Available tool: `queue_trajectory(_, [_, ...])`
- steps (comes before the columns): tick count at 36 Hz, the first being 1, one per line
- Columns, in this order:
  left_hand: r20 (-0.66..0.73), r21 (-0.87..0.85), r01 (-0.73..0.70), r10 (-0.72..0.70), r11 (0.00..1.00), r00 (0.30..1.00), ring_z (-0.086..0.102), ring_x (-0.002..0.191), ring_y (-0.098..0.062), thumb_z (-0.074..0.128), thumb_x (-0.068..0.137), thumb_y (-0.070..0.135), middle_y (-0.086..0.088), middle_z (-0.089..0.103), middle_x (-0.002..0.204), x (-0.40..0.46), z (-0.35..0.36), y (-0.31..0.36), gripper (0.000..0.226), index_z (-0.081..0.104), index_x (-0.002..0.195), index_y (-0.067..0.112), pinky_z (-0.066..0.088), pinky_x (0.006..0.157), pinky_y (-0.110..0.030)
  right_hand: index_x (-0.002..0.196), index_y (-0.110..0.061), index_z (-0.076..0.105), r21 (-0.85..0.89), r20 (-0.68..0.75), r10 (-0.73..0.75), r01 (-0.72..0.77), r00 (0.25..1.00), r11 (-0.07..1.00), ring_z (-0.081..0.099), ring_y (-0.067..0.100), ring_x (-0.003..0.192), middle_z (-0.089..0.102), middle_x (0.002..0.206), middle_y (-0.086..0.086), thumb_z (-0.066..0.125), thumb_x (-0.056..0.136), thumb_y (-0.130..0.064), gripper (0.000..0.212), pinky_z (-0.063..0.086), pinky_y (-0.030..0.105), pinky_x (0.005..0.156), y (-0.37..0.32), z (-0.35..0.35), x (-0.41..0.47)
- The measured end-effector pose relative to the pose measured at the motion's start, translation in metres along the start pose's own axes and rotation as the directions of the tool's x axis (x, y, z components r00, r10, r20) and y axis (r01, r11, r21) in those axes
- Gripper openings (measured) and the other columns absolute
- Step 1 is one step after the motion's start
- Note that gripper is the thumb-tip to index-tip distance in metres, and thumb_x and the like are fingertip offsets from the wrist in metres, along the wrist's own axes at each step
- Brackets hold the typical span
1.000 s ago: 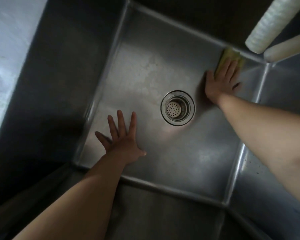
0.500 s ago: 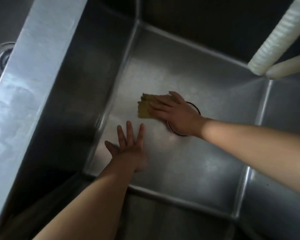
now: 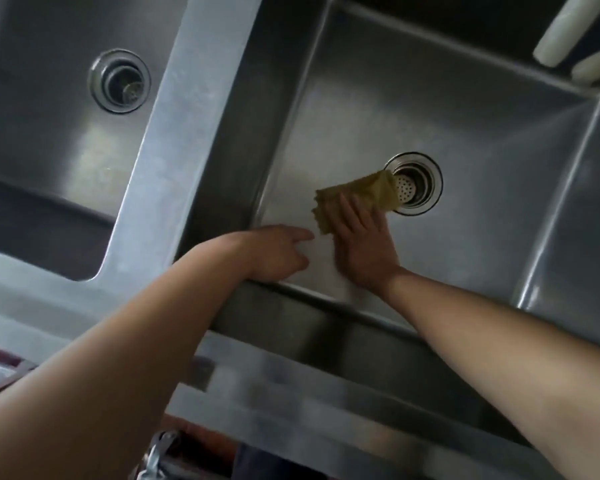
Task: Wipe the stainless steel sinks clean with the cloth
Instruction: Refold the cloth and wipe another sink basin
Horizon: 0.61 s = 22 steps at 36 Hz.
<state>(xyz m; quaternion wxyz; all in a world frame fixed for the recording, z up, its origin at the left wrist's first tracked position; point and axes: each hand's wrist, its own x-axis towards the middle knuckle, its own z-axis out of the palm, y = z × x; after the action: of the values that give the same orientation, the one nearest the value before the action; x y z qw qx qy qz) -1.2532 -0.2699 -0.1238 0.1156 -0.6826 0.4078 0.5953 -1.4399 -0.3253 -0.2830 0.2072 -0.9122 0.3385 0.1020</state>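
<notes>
the yellow cloth is pressed flat by the right hand, fingers straight, at nine o'clock of the drain; the left hand, loosely curled, holds nothing.

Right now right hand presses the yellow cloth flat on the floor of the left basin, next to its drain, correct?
Wrong basin. The head view shows the right hand pressing the yellow cloth flat on the floor of the right basin, next to its drain.
</notes>
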Motion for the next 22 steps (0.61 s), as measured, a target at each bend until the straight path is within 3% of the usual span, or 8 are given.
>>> queue_trajectory(2, [0.005, -0.01, -0.021, 0.021, 1.0, 1.0, 0.042, 0.139, -0.02, 0.052, 0.101, 0.028, -0.003, 0.035, 0.158, -0.026, 0.002, 0.005, 0.058, 0.029, 0.154, 0.037, 0.029, 0.103, -0.018, 0.155, -0.023, 0.03, -0.046, 0.082, -0.199, 0.203, 0.977, 0.978, 0.02, 0.033, 0.151, 0.024, 0.163, 0.009, 0.054, 0.094, -0.018, 0.065, 0.016, 0.055, 0.118, 0.006, -0.002, -0.024])
queue_trajectory(4, [0.047, 0.015, -0.042, 0.041, 0.999, 0.998, 0.04, 0.14, -0.021, 0.053, 0.1, 0.034, 0.0, 0.031, 0.16, -0.052, 0.006, 0.007, 0.062, 0.024, 0.154, 0.041, 0.031, 0.108, -0.024, 0.152, -0.028, 0.037, -0.087, 0.21, -0.286, 0.309, 0.935, 0.947, 0.029, 0.033, 0.147, 0.031, 0.161, 0.006, 0.056, 0.094, -0.019, 0.062, 0.019, 0.054, 0.115, 0.011, -0.004, -0.044])
queue_trajectory(7, [0.124, 0.125, -0.041, 0.025, 0.991, 0.992, 0.027, 0.147, -0.024, 0.047, 0.099, 0.051, 0.006, 0.02, 0.163, -0.088, 0.017, 0.006, 0.063, 0.017, 0.154, 0.047, 0.023, 0.118, -0.037, 0.152, -0.04, 0.03, -0.159, 0.43, -0.236, 0.33, 0.871, 0.93, 0.028, 0.033, 0.14, 0.027, 0.16, 0.002, 0.051, 0.097, -0.032, 0.06, 0.017, 0.054, 0.113, 0.012, -0.014, -0.06])
queue_trajectory(10, [0.017, 0.235, -0.033, 0.03, 0.971, 0.999, 0.015, 0.151, -0.019, 0.035, 0.094, 0.067, 0.014, 0.014, 0.164, -0.119, 0.034, 0.001, 0.062, 0.012, 0.15, 0.056, 0.018, 0.12, -0.045, 0.15, -0.045, 0.031, -0.123, 0.516, -0.176, 0.276, 0.838, 0.953, 0.026, 0.032, 0.136, 0.028, 0.155, -0.002, 0.047, 0.099, -0.039, 0.055, 0.021, 0.054, 0.109, 0.006, -0.022, -0.068])
queue_trajectory(13, [-0.19, 0.345, -0.005, 0.075, 0.938, 0.979, 0.003, 0.153, -0.02, 0.012, 0.081, 0.077, 0.012, 0.011, 0.165, -0.142, 0.051, -0.005, 0.074, 0.009, 0.151, 0.053, 0.006, 0.121, -0.05, 0.147, -0.045, 0.04, -0.015, 0.537, -0.103, 0.132, 0.837, 0.991, 0.029, 0.029, 0.139, 0.03, 0.156, -0.004, 0.049, 0.1, -0.031, 0.05, 0.025, 0.047, 0.11, 0.002, -0.026, -0.075])
queue_trajectory(16, [-0.361, 0.376, -0.01, 0.156, 0.927, 0.919, -0.015, 0.152, -0.023, 0.002, 0.081, 0.077, 0.005, 0.0, 0.167, -0.158, 0.065, -0.013, 0.077, 0.013, 0.152, 0.05, -0.008, 0.12, -0.056, 0.14, -0.04, 0.053, 0.156, 0.562, 0.057, -0.174, 0.825, 0.972, 0.041, 0.028, 0.135, 0.043, 0.149, -0.002, 0.055, 0.098, -0.019, 0.047, 0.033, 0.037, 0.109, -0.004, -0.029, -0.078])
queue_trajectory(19, [-0.57, 0.314, -0.025, 0.209, 0.949, 0.795, -0.011, 0.153, -0.025, 0.015, 0.091, 0.073, 0.002, -0.001, 0.168, -0.166, 0.07, -0.028, 0.068, 0.014, 0.154, 0.048, -0.003, 0.121, -0.058, 0.125, -0.027, 0.067, 0.28, 0.653, 0.165, -0.437, 0.74, 0.855, 0.054, 0.026, 0.126, 0.06, 0.136, 0.003, 0.051, 0.095, -0.004, 0.041, 0.039, 0.029, 0.104, -0.003, -0.038, -0.078])
queue_trajectory(22, [-0.762, 0.149, 0.03, 0.095, 0.988, 0.641, -0.005, 0.154, -0.027, 0.026, 0.095, 0.067, 0.0, 0.0, 0.167, -0.166, 0.072, -0.047, 0.067, 0.011, 0.156, 0.044, 0.001, 0.123, -0.054, 0.106, -0.029, 0.073, 0.374, 0.728, 0.229, -0.654, 0.647, 0.658, 0.063, 0.015, 0.093, 0.069, 0.106, -0.001, 0.054, 0.092, 0.004, 0.04, 0.049, 0.026, 0.082, 0.006, -0.053, -0.077])
